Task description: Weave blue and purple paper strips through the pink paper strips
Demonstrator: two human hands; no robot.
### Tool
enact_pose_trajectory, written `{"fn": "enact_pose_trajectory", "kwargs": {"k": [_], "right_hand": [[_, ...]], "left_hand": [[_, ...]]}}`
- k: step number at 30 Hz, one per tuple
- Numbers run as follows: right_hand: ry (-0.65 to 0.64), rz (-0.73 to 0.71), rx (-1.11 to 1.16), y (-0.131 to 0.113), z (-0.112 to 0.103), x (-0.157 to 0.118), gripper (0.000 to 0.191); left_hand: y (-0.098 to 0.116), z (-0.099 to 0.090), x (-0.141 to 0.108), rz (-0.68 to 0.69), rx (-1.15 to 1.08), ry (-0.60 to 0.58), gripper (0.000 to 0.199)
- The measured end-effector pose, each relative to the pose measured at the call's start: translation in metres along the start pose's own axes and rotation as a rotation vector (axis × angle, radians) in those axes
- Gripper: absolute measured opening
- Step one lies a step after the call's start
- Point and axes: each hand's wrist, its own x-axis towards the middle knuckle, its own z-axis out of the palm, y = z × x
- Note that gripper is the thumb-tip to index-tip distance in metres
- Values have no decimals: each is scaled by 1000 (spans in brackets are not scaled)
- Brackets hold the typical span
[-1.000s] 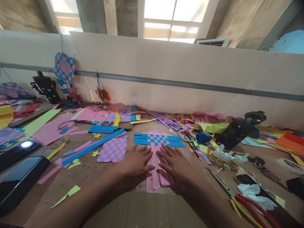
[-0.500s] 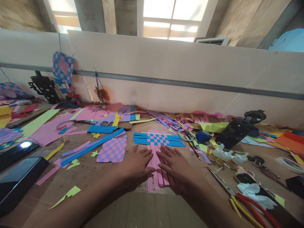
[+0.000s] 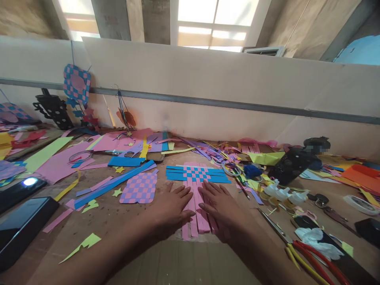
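In front of me lies a paper weave (image 3: 196,174), where blue strips (image 3: 175,173) cross pink strips (image 3: 193,221) in a checker pattern. The loose pink ends stretch toward the table's near edge. My left hand (image 3: 175,206) lies flat with fingers outstretched, its fingertips over the left pink strips. Across from it, my right hand (image 3: 218,204) rests flat on the right pink strips, fingers spread and partly covering them. Neither hand grasps anything. Left of my left hand is a finished-edged pink and purple checkered paper piece (image 3: 138,188).
Scissors (image 3: 286,237) with red and yellow handles lie at right, near small glue bottles (image 3: 282,194). A black tumbler (image 3: 293,164) leans behind them. Phones (image 3: 22,194), a dark box (image 3: 26,229) and paper scraps (image 3: 80,247) lie at left. A white partition (image 3: 190,79) stands behind.
Both hands stay flat on the pink strips, with barely any shift. The lower ends of the left pink strips have moved slightly left. The view has shifted a little.
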Motion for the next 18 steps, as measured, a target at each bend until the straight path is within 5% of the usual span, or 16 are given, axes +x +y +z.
{"fn": "enact_pose_trajectory", "kwargs": {"k": [18], "right_hand": [[28,26,-7,18,7,-1,68]], "left_hand": [[8,4,2,37,16,7,69]]}}
